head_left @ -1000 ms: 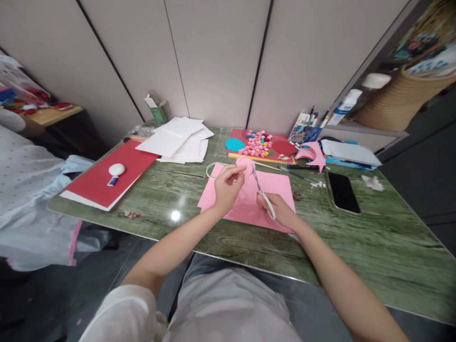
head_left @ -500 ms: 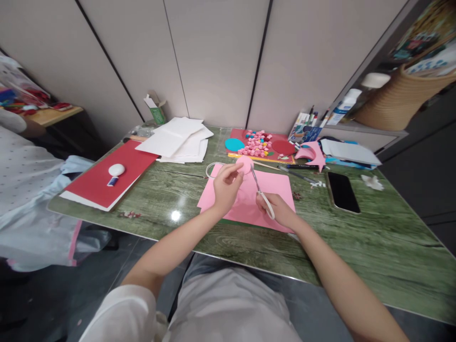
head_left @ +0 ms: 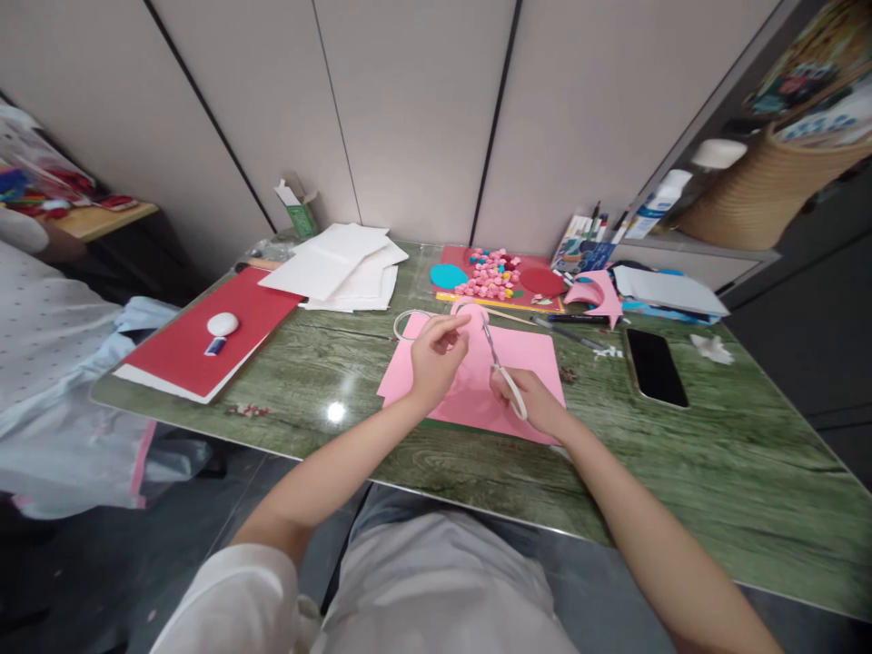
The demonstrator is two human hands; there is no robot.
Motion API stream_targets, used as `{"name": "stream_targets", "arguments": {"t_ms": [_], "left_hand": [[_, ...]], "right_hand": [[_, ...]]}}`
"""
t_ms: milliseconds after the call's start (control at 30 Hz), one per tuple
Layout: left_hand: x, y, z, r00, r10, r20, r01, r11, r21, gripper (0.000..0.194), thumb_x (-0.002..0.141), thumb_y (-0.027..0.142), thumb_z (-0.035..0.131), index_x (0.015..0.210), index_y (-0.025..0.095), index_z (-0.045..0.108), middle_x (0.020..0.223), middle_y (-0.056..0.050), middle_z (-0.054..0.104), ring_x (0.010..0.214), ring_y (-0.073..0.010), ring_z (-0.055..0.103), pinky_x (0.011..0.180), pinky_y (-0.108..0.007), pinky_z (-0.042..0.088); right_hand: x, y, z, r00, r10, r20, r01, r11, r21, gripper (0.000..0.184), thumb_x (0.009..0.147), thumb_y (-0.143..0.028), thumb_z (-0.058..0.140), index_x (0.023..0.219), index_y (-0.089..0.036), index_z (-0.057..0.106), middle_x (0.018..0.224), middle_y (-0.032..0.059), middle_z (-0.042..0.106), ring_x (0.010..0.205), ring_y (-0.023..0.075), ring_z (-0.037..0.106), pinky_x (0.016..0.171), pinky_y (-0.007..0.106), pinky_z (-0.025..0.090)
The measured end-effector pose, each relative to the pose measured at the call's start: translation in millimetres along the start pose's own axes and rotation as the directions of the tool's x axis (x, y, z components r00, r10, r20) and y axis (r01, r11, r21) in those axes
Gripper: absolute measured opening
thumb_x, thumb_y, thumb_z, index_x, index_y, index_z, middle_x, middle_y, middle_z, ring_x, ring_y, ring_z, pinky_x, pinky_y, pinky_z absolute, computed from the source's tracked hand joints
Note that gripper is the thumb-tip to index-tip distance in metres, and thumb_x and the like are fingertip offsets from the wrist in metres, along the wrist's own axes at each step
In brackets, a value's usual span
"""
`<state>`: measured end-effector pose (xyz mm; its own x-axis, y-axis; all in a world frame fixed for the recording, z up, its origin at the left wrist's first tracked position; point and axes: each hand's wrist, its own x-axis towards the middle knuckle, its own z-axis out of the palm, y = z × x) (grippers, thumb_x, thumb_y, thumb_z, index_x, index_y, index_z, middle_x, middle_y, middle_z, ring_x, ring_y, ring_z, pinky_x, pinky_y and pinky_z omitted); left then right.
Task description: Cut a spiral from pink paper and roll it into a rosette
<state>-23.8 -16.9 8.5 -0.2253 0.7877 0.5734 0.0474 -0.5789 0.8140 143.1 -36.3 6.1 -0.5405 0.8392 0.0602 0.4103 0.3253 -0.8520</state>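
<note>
Wall [head_left: 415, 109]: plain grey panels, dark upright seams [head_left: 502, 91] between them, one thinner line too. Main surface [head_left: 736, 509] backs onto it: green, streaky wood-grain look, glossy, pale edge along the front. Bright round reflection [head_left: 335, 411] left of centre on the top; light source itself out of frame. Floor [head_left: 183, 545]: dark grey tiles, joint lines visible. Far left, second surface [head_left: 129, 221], light wood top, dark underneath. Right side: grey shelf unit [head_left: 722, 265] with slanting frame, then dark panelling [head_left: 817, 309] with seams. Indoor light even, lower left corner dim.
</note>
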Motion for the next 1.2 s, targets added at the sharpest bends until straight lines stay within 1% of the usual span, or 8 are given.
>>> {"name": "stream_targets", "arguments": {"t_ms": [233,500,633,833,1033,1200], "left_hand": [[1.5,2.8,-1.3,0.999,0.009,-0.034,-0.01,1.0,-0.001,0.012,0.073,0.02,0.057,0.081,0.02,0.067,0.086,-0.005,0.059,0.086,-0.0139,0.054,0.073,-0.028,0.044],[3.2,6.7,-3.2,0.999,0.016,-0.045,-0.016,1.0,0.011,0.015,0.075,0.02,0.055,0.085,0.02,0.066,0.087,-0.005,0.06,0.084,-0.0126,0.055,0.073,-0.027,0.043],[3.3,4.8,-2.1,0.998,0.019,-0.061,-0.019,1.0,0.002,0.018,0.075,0.022,0.056,0.091,0.021,0.065,0.091,-0.006,0.059,0.084,-0.0121,0.054,0.073,-0.026,0.044],[3.0,0.7,-0.4,0.997,0.014,-0.075,-0.015,1.0,-0.012,0.022,0.073,0.024,0.059,0.094,0.021,0.064,0.092,-0.006,0.058,0.077,-0.0101,0.052,0.069,-0.024,0.043],[3.6,-0.9,-1.3,0.999,0.026,-0.031,-0.026,1.0,-0.015,0.022,0.072,0.023,0.06,0.093,0.021,0.064,0.087,-0.005,0.057,0.077,-0.01,0.051,0.067,-0.024,0.043],[3.2,-0.1,-1.4,1.0,0.011,-0.019,-0.011,1.0,-0.01,0.022,0.072,0.023,0.059,0.093,0.022,0.064,0.088,-0.005,0.057,0.078,-0.0104,0.052,0.067,-0.024,0.043]], "right_hand": [[0.1,0.9,0.0,1.0,0.009,0.008,-0.009,1.0,0.001,0.038,0.085,-0.043,0.034,0.058,-0.018,0.04,0.055,-0.0024,0.045,0.054,0.0108,0.039,0.056,0.025,0.031],[-0.9,-1.1,-1.0,1.0,0.013,0.016,-0.012,1.0,-0.009,0.036,0.085,-0.04,0.033,0.057,-0.018,0.039,0.056,-0.0021,0.045,0.054,0.0111,0.04,0.056,0.025,0.032],[-0.5,-0.6,-0.7,1.0,0.018,0.021,-0.018,1.0,-0.006,0.036,0.085,-0.04,0.035,0.057,-0.018,0.039,0.055,-0.002,0.044,0.054,0.011,0.039,0.056,0.024,0.032],[-0.3,0.4,-0.1,1.0,0.023,0.018,-0.023,1.0,-0.015,0.038,0.085,-0.042,0.033,0.056,-0.017,0.039,0.055,-0.0022,0.044,0.054,0.0108,0.039,0.056,0.024,0.031],[-0.9,0.2,-0.5,1.0,0.005,0.011,-0.005,1.0,-0.014,0.038,0.085,-0.043,0.033,0.058,-0.017,0.039,0.056,-0.0022,0.045,0.055,0.0106,0.038,0.056,0.024,0.031],[-1.0,-0.1,-0.5,1.0,0.006,0.004,-0.006,1.0,-0.001,0.038,0.085,-0.042,0.034,0.057,-0.018,0.039,0.056,-0.002,0.045,0.054,0.0108,0.039,0.056,0.024,0.031]]}}
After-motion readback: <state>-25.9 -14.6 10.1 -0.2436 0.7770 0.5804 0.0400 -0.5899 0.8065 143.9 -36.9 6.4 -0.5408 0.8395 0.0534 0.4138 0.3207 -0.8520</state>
